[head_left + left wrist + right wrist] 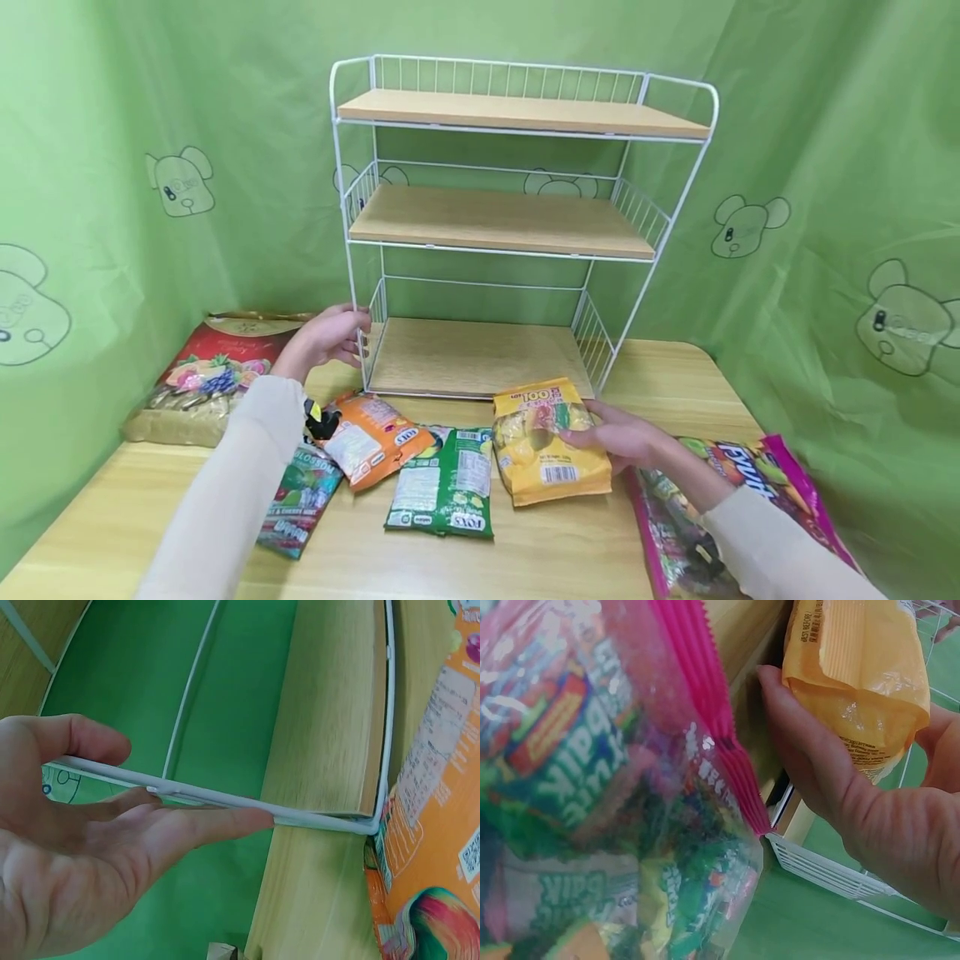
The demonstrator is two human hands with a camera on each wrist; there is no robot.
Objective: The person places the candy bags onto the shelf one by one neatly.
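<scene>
My left hand (pixel 334 333) holds the left front post of a white wire shelf rack (pixel 347 208) near its bottom tier. In the left wrist view, the fingers of the left hand (pixel 97 840) lie on both sides of the white post (pixel 225 801). A yellow candy bag (pixel 552 442) is in my right hand (pixel 626 435), tilted up in front of the bottom shelf, with the thumb across its front. The right wrist view has the yellow bag's back (pixel 855 667) between thumb and fingers of the right hand (pixel 885 817).
On the table lie a green bag (pixel 442 487), an orange bag (pixel 375 442), a teal bag (pixel 300 500) and a large red-gold candy bag (pixel 217 375) at left. A pink-edged fruit candy bag (pixel 738 475) lies under the right forearm. Green cloth (pixel 825 125) surrounds the table.
</scene>
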